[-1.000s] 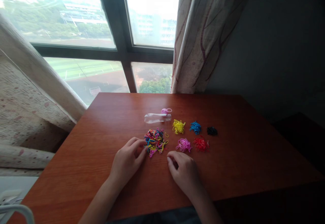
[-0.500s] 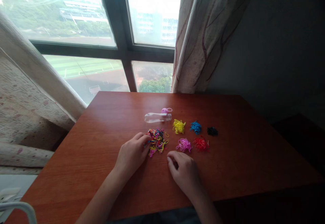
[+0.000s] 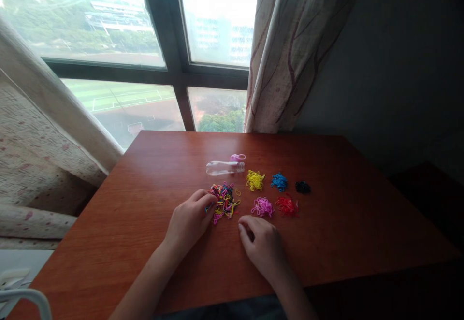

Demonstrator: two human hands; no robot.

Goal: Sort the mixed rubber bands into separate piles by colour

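A mixed pile of small coloured rubber bands (image 3: 226, 201) lies on the table, with a loose yellow band at its right. At the pile's left edge is my left hand (image 3: 190, 216), fingers bent and closed on rubber bands there; a bit of blue shows by the thumb. My right hand (image 3: 263, 242) rests on the wood in front of the sorted heaps, thumb and forefinger pressed together; anything in that pinch is too small to see. Nearest to it are a pink heap (image 3: 263, 207) and a red heap (image 3: 287, 206) of bands.
Behind these lie a yellow heap (image 3: 255, 181), a blue heap (image 3: 279, 181) and a black heap (image 3: 303, 187). A clear bottle (image 3: 223, 167) lies on its side beside a pink looped cap (image 3: 237, 157). The brown table (image 3: 362, 223) meets a window and curtains.
My left fingertips have shifted very slightly right over the mixed pile. The right hand and the sorted heaps stay where they were.
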